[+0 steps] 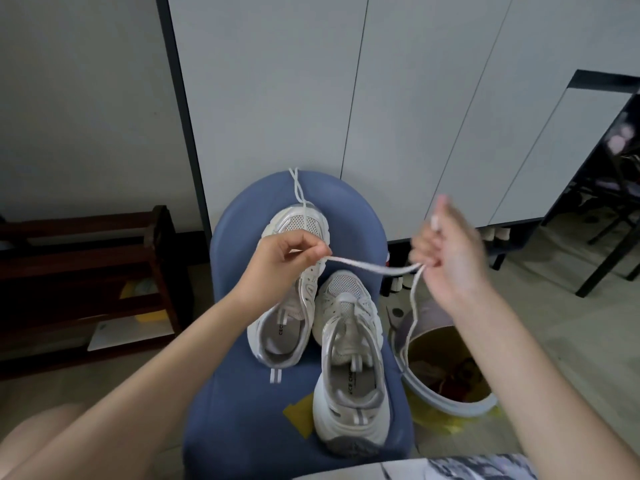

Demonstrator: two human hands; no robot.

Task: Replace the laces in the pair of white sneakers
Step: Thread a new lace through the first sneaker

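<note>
Two white sneakers stand on a blue chair seat (242, 393): the left sneaker (287, 327) further back, the right sneaker (349, 368) nearer me. A white lace (374, 268) is stretched in the air above them between my hands. My left hand (287, 258) pinches one end of it over the left sneaker. My right hand (446, 251), blurred, grips the lace at the right; from there the lace hangs down to the bin. Another white lace (298, 188) lies over the chair's far edge by the left sneaker's toe.
A round waste bin (450, 407) with rubbish stands right of the chair. A dark wooden shoe rack (86, 271) is at the left. White cabinet doors (346, 98) stand behind the chair, and a black table frame (602, 258) is at the far right.
</note>
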